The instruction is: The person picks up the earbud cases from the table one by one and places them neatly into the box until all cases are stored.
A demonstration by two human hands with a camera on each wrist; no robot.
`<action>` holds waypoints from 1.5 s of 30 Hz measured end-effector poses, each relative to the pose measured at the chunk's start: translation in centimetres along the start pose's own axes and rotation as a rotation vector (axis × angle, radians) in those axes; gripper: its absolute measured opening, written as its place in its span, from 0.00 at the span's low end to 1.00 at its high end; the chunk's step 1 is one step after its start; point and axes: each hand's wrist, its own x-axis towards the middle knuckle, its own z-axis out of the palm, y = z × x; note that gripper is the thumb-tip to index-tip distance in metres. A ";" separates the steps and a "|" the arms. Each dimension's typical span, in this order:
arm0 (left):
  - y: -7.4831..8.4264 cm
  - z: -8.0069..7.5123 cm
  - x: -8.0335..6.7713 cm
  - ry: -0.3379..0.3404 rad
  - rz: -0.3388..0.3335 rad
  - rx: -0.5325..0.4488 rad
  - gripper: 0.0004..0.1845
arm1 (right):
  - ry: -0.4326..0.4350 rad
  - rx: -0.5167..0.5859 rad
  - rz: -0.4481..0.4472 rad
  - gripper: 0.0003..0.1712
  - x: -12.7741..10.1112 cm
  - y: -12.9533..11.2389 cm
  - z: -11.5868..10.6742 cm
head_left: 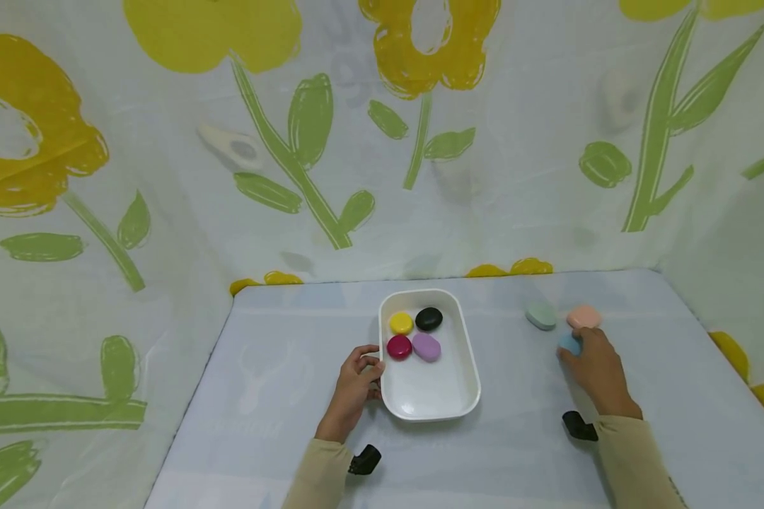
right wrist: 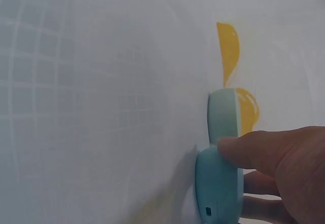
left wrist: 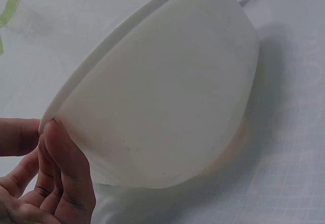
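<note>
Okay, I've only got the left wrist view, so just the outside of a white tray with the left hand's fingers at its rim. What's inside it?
Observer: In the head view, the white tray holds four pieces, grouped toward its far end: a yellow piece, a black piece, a red piece and a purple piece.
Operator: Got it. And what's the right hand doing?
Observer: The right hand holds a blue piece to the right of the tray, with a pale green piece and a pink piece just beyond it.
</note>
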 end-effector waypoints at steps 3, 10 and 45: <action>-0.1 -0.1 -0.1 0.005 -0.003 -0.003 0.22 | -0.014 0.007 0.022 0.32 -0.1 -0.2 0.1; -0.2 -0.3 -0.1 0.004 0.005 -0.011 0.22 | -0.026 0.009 0.043 0.33 0.1 -0.5 0.3; -0.6 -0.1 0.3 -0.022 0.008 -0.039 0.22 | 0.013 0.116 -0.140 0.35 -3.1 -2.1 1.7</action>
